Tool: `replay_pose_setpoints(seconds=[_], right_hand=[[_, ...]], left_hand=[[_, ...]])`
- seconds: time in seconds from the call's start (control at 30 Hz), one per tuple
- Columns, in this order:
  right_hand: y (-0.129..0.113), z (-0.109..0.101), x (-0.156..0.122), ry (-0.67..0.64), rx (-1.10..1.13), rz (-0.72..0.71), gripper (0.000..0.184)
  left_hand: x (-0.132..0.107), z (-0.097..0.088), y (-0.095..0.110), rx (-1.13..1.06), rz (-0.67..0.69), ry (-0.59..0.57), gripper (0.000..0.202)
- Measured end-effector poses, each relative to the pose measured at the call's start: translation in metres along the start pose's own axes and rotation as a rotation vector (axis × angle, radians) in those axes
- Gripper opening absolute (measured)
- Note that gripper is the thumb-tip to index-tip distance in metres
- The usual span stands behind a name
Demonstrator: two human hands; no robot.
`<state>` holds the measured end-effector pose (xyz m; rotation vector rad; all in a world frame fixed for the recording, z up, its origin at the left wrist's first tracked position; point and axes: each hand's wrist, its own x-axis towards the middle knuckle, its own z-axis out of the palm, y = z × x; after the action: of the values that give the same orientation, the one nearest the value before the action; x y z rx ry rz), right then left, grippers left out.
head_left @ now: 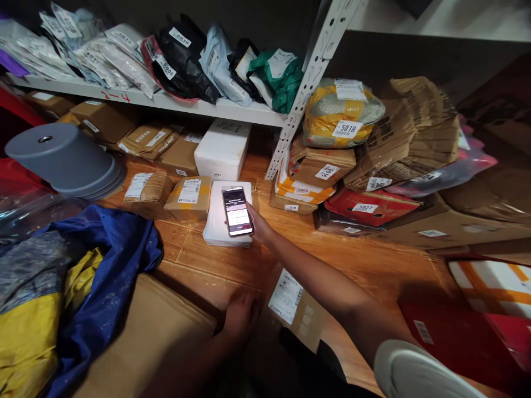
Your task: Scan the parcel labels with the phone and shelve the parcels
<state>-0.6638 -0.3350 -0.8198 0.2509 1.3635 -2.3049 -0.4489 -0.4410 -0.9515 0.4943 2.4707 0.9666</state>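
Observation:
My right hand (258, 224) is wrapped round a smartphone (238, 213), its lit screen facing up at me. The phone is over a white package (214, 224) lying on the wooden floor, covering part of it. Lower down, in shadow, my left hand (240, 318) is beside the edge of a large cardboard box (153, 315); its fingers are too dark to make out clearly. Between my forearms lies a smaller cardboard parcel (307, 318) with a white shipping label (286, 296).
A metal shelf (265, 115) holds several bagged parcels. Taped boxes (191, 197) and a white box (223, 149) stand below it. Numbered parcels are stacked by the upright at right, including a red box (373, 205). At left are a grey stool (62, 155) and a blue sack (120, 237).

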Motion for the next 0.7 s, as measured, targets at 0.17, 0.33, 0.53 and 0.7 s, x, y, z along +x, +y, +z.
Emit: replay_pose_setpoints(seconds=[0.17, 0.33, 0.53, 0.7], right_hand=[[0.000, -0.001, -0.005, -0.034, 0.002, -0.049, 0.026], [0.002, -0.002, -0.012, -0.062, -0.007, -0.095, 0.043], [0.008, -0.003, -0.016, -0.027, -0.025, -0.139, 0.037], [0.008, -0.001, -0.025, -0.063, -0.017, -0.148, 0.059]], left_hand=[[0.001, 0.000, 0.000, 0.002, -0.008, 0.006, 0.025], [0.001, 0.001, 0.000, -0.010, 0.011, 0.018, 0.026], [0.001, 0.005, -0.001, -0.010, 0.005, 0.026, 0.025], [0.002, 0.005, -0.002, -0.017, 0.014, 0.027, 0.022]])
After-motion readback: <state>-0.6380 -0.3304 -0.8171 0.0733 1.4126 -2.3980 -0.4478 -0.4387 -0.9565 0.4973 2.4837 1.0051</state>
